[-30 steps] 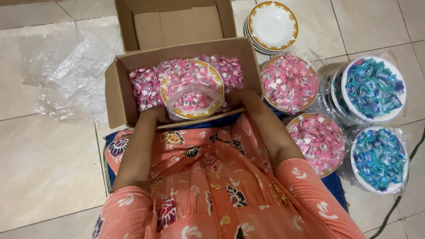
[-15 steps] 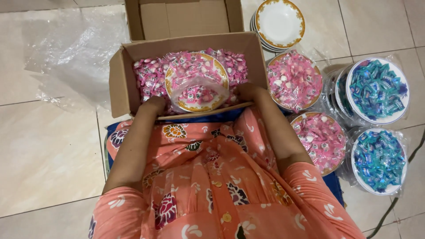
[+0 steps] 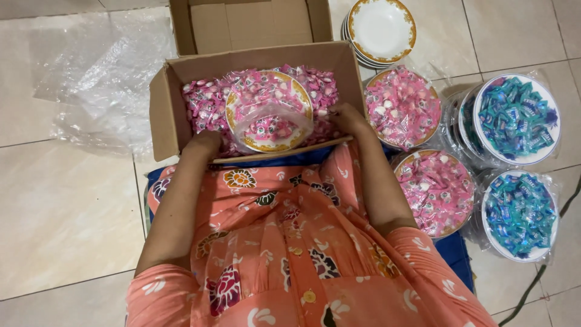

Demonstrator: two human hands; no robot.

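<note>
Both hands reach into the cardboard box (image 3: 166,115) at upper centre. The left hand (image 3: 203,143) and right hand (image 3: 345,116) flank a wrapped plate of pink sweets (image 3: 269,112); their grip is hidden.

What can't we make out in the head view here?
- Left hand fingers: head view, sunk among the pink candies in the cardboard box; grip unreadable.
- Right hand fingertips: head view, tucked behind the wrapped plate.
- Box floor: buried under candies.
- Stacked empty plates: count hidden by the top plate.
</note>
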